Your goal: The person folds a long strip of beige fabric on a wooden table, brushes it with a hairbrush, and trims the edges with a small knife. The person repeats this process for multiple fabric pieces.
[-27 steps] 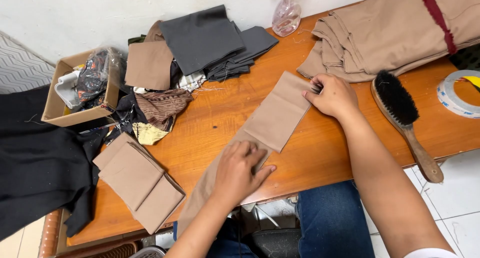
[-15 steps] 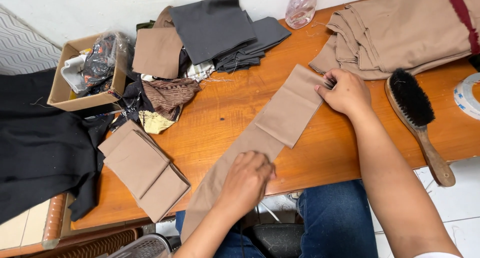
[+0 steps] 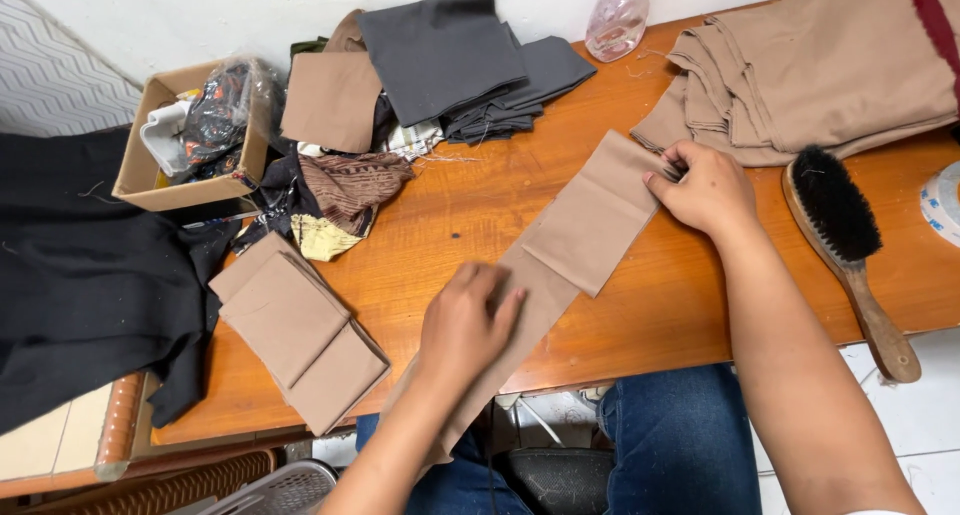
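Long tan folded cloth strip (image 3: 560,250) overhangs surface (image 3: 480,200) near edge. Left hand (image 3: 465,320) pressed flat on it; right hand (image 3: 705,187) pinches far end. Wooden black-bristled brush (image 3: 845,240) just right.

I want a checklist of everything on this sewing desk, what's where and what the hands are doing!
Surface: orange-brown wooden table, scattered thread bits.
Job's things: long tan fabric strip lying diagonally, a flap folded over its upper part, its lower end hanging off the front edge.
Clutter: folded tan pieces front left; cardboard box of scraps; grey fabric pile; big tan stack back right; wooden brush; clear spray bottle; tape roll at right edge.
Grippers: left hand flat on the strip; right hand pinching its upper end.
Cables: nothing seen.
Surroundings: black cloth at left; white wall; plastic basket below.
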